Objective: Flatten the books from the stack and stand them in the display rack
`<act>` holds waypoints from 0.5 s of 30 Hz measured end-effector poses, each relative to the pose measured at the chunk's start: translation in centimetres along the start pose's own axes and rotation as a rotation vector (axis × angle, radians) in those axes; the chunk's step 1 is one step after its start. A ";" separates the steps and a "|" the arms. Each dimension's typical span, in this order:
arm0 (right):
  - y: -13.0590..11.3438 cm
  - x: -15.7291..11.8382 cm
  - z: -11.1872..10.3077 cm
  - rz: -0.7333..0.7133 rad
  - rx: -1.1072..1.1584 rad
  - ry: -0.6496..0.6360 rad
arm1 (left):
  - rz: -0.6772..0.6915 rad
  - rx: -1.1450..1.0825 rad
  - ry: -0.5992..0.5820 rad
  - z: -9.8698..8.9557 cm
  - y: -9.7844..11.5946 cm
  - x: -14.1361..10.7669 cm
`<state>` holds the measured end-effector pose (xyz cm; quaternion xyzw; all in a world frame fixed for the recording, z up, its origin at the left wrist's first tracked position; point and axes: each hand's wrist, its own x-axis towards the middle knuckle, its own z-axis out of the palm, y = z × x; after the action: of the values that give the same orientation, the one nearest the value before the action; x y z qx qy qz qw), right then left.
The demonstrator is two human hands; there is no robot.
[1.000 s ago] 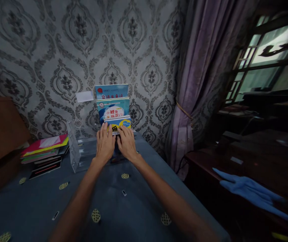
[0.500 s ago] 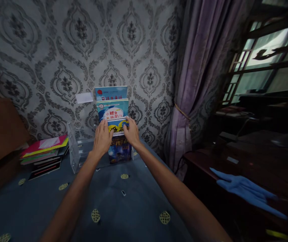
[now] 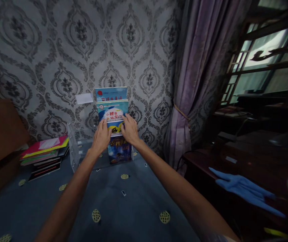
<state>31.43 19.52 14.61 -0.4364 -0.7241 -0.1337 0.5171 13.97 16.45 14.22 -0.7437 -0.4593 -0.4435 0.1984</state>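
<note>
Yellow-and-blue book (image 3: 114, 129) sits mid-stack in head view: in front of teal 小鲤鱼跳龙门 book (image 3: 112, 106), behind & above dark blue book (image 3: 120, 151). Light blue 安徒生童话 book (image 3: 111, 93) is rearmost & tallest. All upright, in right-hand part of clear acrylic rack (image 3: 73, 148), near patterned wall (image 3: 144, 43). Prob. tiered so each cover's top shows above the one ahead.

L hand (image 3: 101, 137) is at yellow-and-blue book's left edge, R hand (image 3: 130, 129) at its right — thumbs toward cover, fingers pointing up, loosely bent. Can't tell if either grips or just presses. R fingertips overlap teal book's lower right corner in view; contact unclear. Two-sided hold looks meant to square the book w/ its neighbours, I'd judge.

Edges: dark blue book's bottom is near rack's front; rack's side panel stands up on the left, w/ folder stack (image 3: 44, 149) just beyond. Surface (image 3: 134, 215), cloth-covered, has its right edge slanting down under R forearm; past it, curtain (image 3: 184, 80) & a lower dark cabinet w/ blue glove (image 3: 242, 190) on top. Wall limits moves rearward, neighbouring books fore & aft — most room is upward or toward the person, approx. between the forearms.
</note>
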 end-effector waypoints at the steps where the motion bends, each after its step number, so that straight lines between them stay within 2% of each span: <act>1: -0.3 0.1 -0.2 -0.023 -0.029 -0.025 | 0.002 0.002 -0.003 0.1 -0.1 0.1; 10: -1.6 0.3 -1.1 -0.047 -0.229 -0.145 | 0.014 0.062 0.004 0.3 -0.4 0.6; 15: -1.9 0.5 -1.2 -0.035 -0.250 -0.159 | -0.001 -0.126 0.068 0.4 -1.2 0.6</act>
<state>30.70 17.85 16.05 -0.4937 -0.7480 -0.1970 0.3974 13.24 17.66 14.39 -0.7391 -0.4239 -0.4964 0.1666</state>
